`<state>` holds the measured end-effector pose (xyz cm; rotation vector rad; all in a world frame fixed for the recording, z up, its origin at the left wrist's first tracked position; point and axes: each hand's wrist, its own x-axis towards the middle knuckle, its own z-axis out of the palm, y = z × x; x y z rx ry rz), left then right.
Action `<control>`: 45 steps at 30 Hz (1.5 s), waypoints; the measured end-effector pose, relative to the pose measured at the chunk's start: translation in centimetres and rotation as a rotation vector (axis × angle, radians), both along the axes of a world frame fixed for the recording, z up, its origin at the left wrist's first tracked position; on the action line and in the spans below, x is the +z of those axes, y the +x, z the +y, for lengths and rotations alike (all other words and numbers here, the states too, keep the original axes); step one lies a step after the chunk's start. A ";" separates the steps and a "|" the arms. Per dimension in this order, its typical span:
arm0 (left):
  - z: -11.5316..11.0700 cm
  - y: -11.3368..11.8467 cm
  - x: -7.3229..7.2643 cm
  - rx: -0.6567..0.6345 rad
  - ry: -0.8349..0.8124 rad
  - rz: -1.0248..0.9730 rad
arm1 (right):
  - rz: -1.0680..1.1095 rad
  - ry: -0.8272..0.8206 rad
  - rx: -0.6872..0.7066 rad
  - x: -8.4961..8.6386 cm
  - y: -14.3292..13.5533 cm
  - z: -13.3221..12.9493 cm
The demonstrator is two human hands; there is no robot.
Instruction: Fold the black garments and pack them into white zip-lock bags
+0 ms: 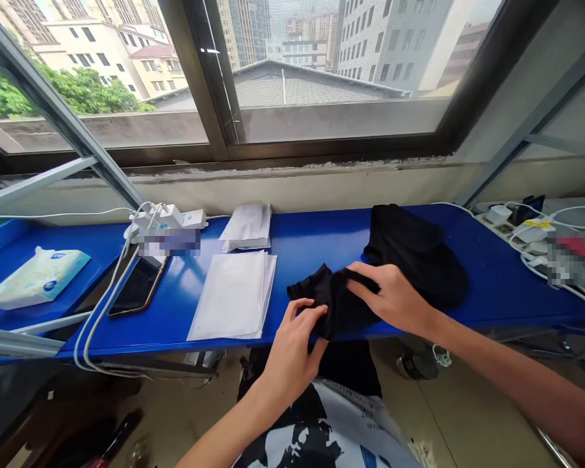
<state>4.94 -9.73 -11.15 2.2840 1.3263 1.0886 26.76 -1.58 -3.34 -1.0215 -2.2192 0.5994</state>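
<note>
A black cloth garment lies bunched at the front edge of the blue table, its exact kind unclear. My left hand pinches its left part between curled fingers and thumb. On its upper right, my right hand grips a fold of the same cloth, fingers toward the left. Behind my right hand a larger heap of black fabric rests on the table. Left of the garment are a flat stack of white plastic packets and, farther back, a thicker white packet pile.
A phone lies left of the packets, beside white cables and a power strip. A tissue pack is at far left. Grey metal posts flank the table. More chargers sit at right. A window is behind.
</note>
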 end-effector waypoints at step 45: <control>6.2 -3.5 10.0 -0.120 -0.342 -0.570 | 0.336 -0.715 0.384 0.8 -3.8 3.0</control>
